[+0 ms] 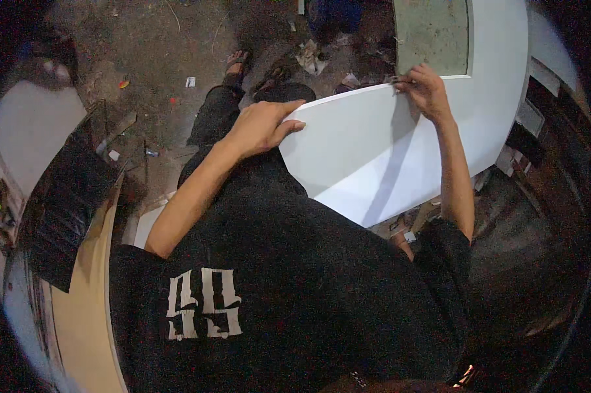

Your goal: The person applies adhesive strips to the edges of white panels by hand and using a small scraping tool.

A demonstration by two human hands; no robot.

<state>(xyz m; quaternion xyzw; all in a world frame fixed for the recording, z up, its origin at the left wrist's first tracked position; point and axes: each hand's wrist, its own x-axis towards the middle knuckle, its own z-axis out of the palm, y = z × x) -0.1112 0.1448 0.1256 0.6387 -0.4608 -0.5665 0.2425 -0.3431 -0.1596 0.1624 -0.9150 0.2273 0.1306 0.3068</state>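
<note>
White panel [354, 124], located in front of the person's torso and extending to the right; its left end is beside the dark clothing [256, 216].

Progress, left to right. Left corner: left hand [259, 128] holds it, thumb on the near face, fingers at the upper edge, grip narrow. Outline here appears already formed. Middle stretch: upper edge runs as one unbroken bright line between the hands; judged in order, though whether anything has been applied or trimmed cannot be told. Right stretch: right hand [428, 95] is bent over the edge, fingertips drawn close together, seemingly pinching a small dark item [399, 80], kind unclear. Work at this spot is judged unfinished. Inside corner beyond the right hand: already shaped; no hand on it. Overall estimate: partway, edge attention incomplete; exact share not determinable.

Appearance, left to right. Left end narrow, slanting down beside the clothing. Face smooth, plain, greyish in shade, then brighter bluish-white lower down, crossed by a dark slanting shadow below the right hand. Further right, the panel broadens and turns up into a curved-looking arm (lens bend possible), bordering a greenish-grey rectangular area [433, 39]. No clear damage noted.
</note>
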